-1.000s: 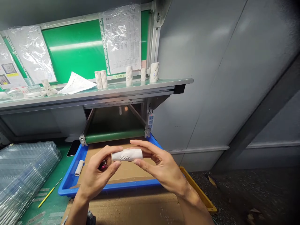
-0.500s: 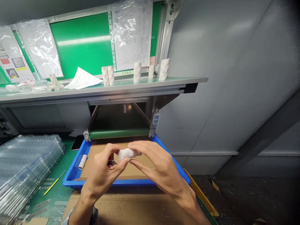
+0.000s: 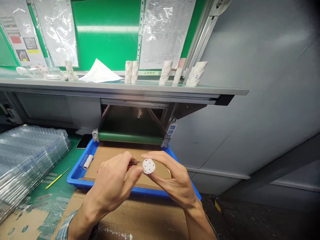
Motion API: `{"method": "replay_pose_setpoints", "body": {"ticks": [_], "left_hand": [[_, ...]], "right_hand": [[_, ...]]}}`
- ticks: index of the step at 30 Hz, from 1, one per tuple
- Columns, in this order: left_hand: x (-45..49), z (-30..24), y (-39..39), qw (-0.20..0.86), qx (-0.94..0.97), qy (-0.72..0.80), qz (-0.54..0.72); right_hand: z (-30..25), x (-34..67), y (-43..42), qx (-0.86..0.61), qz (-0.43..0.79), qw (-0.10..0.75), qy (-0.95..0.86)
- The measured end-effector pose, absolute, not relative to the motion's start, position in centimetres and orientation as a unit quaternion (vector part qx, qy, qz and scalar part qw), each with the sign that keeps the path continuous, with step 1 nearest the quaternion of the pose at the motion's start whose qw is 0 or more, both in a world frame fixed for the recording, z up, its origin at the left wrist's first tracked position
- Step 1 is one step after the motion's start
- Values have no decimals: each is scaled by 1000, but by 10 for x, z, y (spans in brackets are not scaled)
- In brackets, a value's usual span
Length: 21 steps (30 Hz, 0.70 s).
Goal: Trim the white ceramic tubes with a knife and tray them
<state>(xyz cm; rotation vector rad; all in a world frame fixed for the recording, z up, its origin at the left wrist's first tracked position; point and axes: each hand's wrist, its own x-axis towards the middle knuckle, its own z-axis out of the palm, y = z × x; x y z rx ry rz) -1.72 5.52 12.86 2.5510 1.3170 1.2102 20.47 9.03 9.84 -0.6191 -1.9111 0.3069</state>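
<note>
My right hand point(image 3: 170, 178) is closed around a white plastic tube point(image 3: 148, 166), turned so its round end cap faces me. My left hand point(image 3: 113, 181) is closed on a thin dark pointed tool point(image 3: 135, 163) with a pink part, its tip right beside the cap. Both hands hover over a blue tray point(image 3: 75, 175) lined with brown cardboard. A second white tube point(image 3: 88, 162) lies at the tray's left side.
A green conveyor roller point(image 3: 130, 137) ends at the tray's far edge. The shelf point(image 3: 125, 87) above carries several upright white tubes point(image 3: 131, 71) and a paper sheet point(image 3: 100, 72). Stacked clear plastic trays point(image 3: 27, 150) lie left, with a yellow stick point(image 3: 57, 178) and a phone point(image 3: 83, 141). Cardboard point(image 3: 140, 216) lies below.
The tube was held sideways between both hands; it has been turned end-on toward me. The left hand brought the pointed tool up to its cap. The view has moved closer.
</note>
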Motion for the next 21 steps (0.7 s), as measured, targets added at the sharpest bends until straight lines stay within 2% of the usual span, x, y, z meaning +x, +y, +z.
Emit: {"method": "replay_pose_setpoints", "body": {"ticks": [4,8,15,21], "left_hand": [[-10,124,50,-78,817,441,363],[-7,125,49,-122,813,454,344],[-5,128,51,-140,818,444,338],[-4,124,51,-109,823,459,318]], "right_hand": [[99,203,89,-257,104,528,-802],[100,203,87,-259,81,525,-807],[99,202,87,-279,42,527,-802],[98,201,86,-294,-18,544,-786]]}}
